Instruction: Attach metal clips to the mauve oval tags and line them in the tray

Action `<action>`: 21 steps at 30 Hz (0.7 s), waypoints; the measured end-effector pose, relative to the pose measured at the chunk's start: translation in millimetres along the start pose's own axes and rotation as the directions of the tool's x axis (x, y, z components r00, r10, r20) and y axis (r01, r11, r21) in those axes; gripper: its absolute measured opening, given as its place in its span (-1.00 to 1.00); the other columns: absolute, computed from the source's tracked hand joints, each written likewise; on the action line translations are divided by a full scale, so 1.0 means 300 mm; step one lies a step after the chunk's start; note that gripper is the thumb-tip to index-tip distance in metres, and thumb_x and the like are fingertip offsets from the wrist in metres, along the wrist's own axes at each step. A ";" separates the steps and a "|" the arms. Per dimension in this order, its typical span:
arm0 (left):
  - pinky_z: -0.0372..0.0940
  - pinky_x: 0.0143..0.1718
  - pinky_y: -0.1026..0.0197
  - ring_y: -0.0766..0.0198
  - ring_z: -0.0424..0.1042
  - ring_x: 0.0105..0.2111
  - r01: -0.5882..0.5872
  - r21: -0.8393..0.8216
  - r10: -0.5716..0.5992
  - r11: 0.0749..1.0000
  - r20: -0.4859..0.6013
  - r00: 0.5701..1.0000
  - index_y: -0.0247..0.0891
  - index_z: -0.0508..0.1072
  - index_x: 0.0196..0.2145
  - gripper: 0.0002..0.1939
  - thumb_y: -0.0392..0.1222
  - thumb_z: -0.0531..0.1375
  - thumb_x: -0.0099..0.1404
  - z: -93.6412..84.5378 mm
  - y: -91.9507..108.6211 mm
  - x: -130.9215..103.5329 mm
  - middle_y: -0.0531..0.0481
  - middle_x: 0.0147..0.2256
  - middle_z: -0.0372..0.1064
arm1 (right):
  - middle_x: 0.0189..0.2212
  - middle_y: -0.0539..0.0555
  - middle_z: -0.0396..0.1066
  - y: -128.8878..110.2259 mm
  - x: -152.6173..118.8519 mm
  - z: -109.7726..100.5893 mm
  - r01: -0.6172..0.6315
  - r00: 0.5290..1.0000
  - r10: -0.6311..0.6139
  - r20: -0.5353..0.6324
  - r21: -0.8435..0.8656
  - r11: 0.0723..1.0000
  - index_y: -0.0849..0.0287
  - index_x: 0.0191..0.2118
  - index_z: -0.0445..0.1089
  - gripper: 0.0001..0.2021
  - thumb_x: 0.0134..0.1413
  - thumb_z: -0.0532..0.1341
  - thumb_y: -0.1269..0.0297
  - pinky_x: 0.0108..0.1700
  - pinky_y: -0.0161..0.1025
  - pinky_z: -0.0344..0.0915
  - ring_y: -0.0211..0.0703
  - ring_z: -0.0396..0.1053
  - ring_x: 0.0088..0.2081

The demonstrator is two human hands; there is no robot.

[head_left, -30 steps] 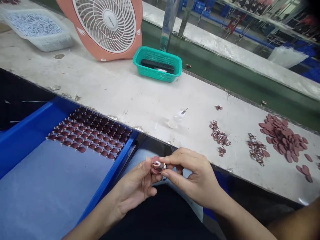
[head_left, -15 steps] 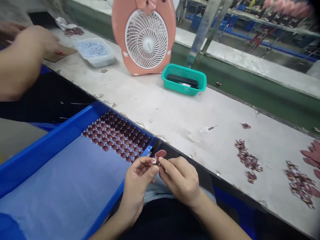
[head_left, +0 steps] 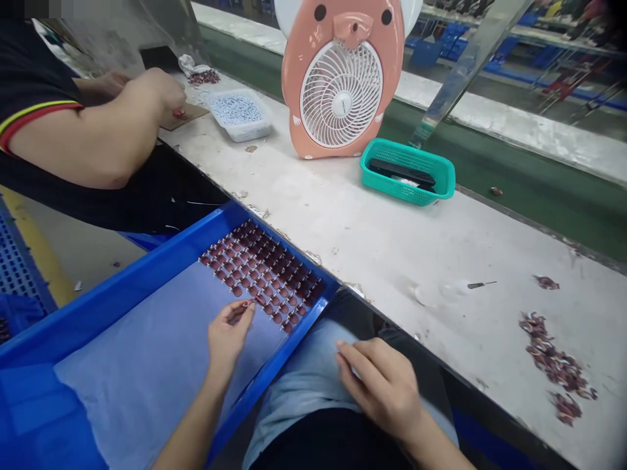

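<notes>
My left hand (head_left: 231, 333) is over the blue tray (head_left: 161, 245), its thumb and fingers pinched on a small dark-red piece (head_left: 251, 301), mostly hidden by the fingertips. Right beside those fingertips, rows of similar dark-red rounded pieces (head_left: 264, 264) with little shiny fittings lie on the tray's pale liner sheet (head_left: 147, 352). My right hand (head_left: 379, 385) hovers above my lap, fingers loosely bent, and no object shows in it.
On the white worktop (head_left: 313, 196) are a pink animal-shaped fan (head_left: 343, 104), a green basket (head_left: 406, 186) with black items, a thin pointed tool (head_left: 482, 284) and piles of dark-red parts (head_left: 556, 359). A co-worker's arm (head_left: 112, 130) works at left near a white tub (head_left: 240, 117).
Both hands were together on a dark-red piece over my lap. My left hand has carried a piece left to the tray rows; my right hand has let go. The view has swung left.
</notes>
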State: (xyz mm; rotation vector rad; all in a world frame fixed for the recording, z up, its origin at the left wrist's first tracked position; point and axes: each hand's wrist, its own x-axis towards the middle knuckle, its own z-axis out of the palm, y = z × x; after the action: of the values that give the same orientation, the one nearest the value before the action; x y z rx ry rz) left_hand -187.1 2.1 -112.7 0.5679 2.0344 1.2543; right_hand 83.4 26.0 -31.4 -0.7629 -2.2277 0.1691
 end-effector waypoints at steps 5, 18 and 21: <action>0.33 0.02 -0.14 0.06 0.49 -0.14 -0.101 0.402 0.094 0.910 0.037 0.995 -0.26 0.55 -0.16 -0.73 -0.04 0.31 0.26 -0.099 -0.133 0.207 -0.09 -0.18 0.54 | -0.39 0.12 0.47 0.076 -0.093 -0.075 -0.085 0.996 0.084 -0.017 -0.140 0.986 0.35 -0.07 0.48 -0.78 0.15 0.32 0.59 -0.32 -0.27 0.31 -0.22 0.38 -0.39; 0.39 -0.03 -0.12 0.08 0.49 -0.10 -0.133 0.644 0.065 0.753 0.127 0.990 -0.27 0.48 -0.02 -0.67 -0.01 0.21 0.39 -0.059 -0.202 0.294 -0.12 -0.08 0.49 | -0.40 0.09 0.50 0.115 -0.150 -0.107 -0.121 0.992 0.126 -0.003 -0.314 0.942 0.27 -0.09 0.47 -0.81 0.18 0.32 0.52 -0.30 -0.24 0.35 -0.19 0.44 -0.41; 0.39 -0.03 -0.12 0.08 0.49 -0.10 -0.132 0.647 0.062 0.751 0.130 0.990 -0.27 0.48 -0.03 -0.68 -0.01 0.21 0.39 -0.053 -0.201 0.296 -0.12 -0.08 0.49 | -0.40 0.08 0.50 0.119 -0.150 -0.109 -0.133 0.990 0.137 -0.010 -0.325 0.936 0.26 -0.08 0.46 -0.80 0.18 0.32 0.51 -0.31 -0.24 0.36 -0.20 0.44 -0.42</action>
State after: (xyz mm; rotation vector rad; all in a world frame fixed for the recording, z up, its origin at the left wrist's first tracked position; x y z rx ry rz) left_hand -260.1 24.7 -189.7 1.0477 2.3623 0.5003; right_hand 147.1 25.5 -48.6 -1.0965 -2.2432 -0.1328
